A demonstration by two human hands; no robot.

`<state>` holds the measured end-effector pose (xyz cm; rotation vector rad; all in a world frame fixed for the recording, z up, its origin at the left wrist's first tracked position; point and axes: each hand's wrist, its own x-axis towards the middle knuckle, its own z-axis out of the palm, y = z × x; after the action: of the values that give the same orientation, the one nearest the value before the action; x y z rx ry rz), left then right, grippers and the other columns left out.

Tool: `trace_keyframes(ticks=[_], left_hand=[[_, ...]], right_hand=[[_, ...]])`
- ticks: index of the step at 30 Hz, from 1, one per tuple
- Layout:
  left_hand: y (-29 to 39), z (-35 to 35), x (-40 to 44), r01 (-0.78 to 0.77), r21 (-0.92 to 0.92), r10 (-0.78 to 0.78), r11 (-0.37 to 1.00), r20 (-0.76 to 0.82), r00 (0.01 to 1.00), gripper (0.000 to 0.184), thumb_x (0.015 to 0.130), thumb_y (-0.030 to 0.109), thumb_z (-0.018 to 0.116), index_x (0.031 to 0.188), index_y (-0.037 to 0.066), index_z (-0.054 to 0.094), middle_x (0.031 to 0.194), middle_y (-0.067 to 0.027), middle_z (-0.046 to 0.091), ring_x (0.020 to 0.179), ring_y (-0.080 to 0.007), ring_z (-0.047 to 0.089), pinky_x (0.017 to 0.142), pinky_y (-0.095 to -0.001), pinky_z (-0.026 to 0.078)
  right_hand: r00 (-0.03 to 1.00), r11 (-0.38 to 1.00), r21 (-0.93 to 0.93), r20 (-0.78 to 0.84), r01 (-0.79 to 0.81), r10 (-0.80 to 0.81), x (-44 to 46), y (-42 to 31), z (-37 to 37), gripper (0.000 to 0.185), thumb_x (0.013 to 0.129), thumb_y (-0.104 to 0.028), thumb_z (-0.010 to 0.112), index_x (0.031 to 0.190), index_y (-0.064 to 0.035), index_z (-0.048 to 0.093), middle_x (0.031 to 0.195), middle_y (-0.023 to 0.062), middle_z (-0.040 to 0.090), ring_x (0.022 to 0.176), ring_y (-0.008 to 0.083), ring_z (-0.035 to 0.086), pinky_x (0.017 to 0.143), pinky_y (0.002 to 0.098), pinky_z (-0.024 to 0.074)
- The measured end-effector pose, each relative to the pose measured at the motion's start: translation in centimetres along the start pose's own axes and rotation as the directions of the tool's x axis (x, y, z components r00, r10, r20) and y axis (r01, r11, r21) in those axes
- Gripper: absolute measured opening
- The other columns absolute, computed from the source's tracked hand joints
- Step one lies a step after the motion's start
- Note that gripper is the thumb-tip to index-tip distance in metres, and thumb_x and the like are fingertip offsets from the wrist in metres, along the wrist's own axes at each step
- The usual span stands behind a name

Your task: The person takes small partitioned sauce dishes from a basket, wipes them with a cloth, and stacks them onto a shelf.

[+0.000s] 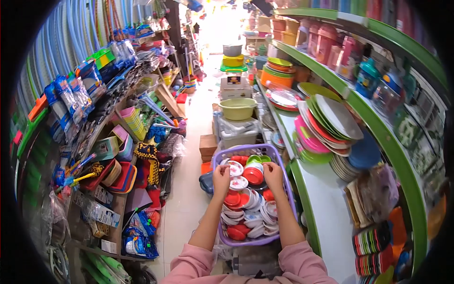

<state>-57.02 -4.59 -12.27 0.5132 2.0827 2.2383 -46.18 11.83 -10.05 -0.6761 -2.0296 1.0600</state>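
Note:
Over the left side of a purple basket is my left hand, its fingers curled together near a white dish with a red pattern; what it holds, if anything, is too small to tell. My right hand is at the basket's right side, fingers also pinched together, with its contents hidden. Between the two hands lies a red round dish. Many small red and white dishes fill the basket below the hands, and green dishes lie at its far end.
Green-edged shelves on the right hold stacked plates and bottles. Beyond the basket stands a pale green basin on boxes. The aisle floor runs along the left, beside racks of packaged goods.

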Motion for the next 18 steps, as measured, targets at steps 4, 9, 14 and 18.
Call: trace_keyframes(ticks=[4, 9, 14, 18], left_hand=[[-7.1, 1.1, 7.1, 0.031, 0.136, -0.034, 0.990, 0.020, 0.999, 0.012, 0.086, 0.007, 0.056, 0.092, -0.002, 0.062, 0.083, -0.0066, 0.064, 0.075, -0.0120, 0.060, 0.068, -0.0257, 0.048], [-10.0, 2.9, 10.0, -0.152, 0.497, 0.094, 0.854, 0.140, 0.986, 0.016, 0.081, 0.012, 0.058, 0.090, 0.000, 0.064, 0.089, -0.0177, 0.064, 0.085, -0.0313, 0.063, 0.075, -0.0406, 0.050], [-11.3, 4.0, 10.7, -0.226, 0.671, 0.061, 0.706, 0.261, 0.963, 0.017, 0.082, 0.014, 0.059, 0.094, 0.003, 0.062, 0.099, -0.0175, 0.062, 0.089, -0.0351, 0.062, 0.078, -0.0443, 0.050], [-11.0, 4.3, 10.9, -0.322, 0.729, 0.043, 0.604, 0.374, 0.927, 0.017, 0.080, 0.014, 0.060, 0.095, 0.005, 0.062, 0.096, -0.0146, 0.063, 0.089, -0.0343, 0.062, 0.077, -0.0435, 0.050]], right_hand=[[0.994, 0.997, -0.078, 0.107, 0.001, 0.008, 4.9, 3.2, 6.0, 0.019, 0.083, -0.014, 0.059, 0.090, 0.0003, 0.070, 0.073, 0.0143, 0.068, 0.065, 0.0191, 0.065, 0.064, 0.0313, 0.0503], [0.973, 0.978, -0.208, 0.227, -0.002, 0.050, 7.5, 6.6, 10.4, 0.017, 0.080, -0.015, 0.059, 0.088, -0.0061, 0.072, 0.085, 0.0151, 0.069, 0.083, 0.0313, 0.065, 0.078, 0.0387, 0.0508], [0.942, 0.875, -0.411, 0.309, 0.257, -0.131, 8.3, 9.2, 12.1, 0.017, 0.075, -0.019, 0.066, 0.088, -0.0116, 0.073, 0.093, 0.0126, 0.065, 0.099, 0.0328, 0.056, 0.087, 0.0452, 0.0433], [0.909, 0.852, -0.409, 0.384, 0.326, -0.163, 8.7, 9.7, 12.1, 0.019, 0.072, -0.023, 0.070, 0.089, -0.0129, 0.072, 0.096, 0.0089, 0.062, 0.104, 0.0297, 0.053, 0.086, 0.0468, 0.0416]])
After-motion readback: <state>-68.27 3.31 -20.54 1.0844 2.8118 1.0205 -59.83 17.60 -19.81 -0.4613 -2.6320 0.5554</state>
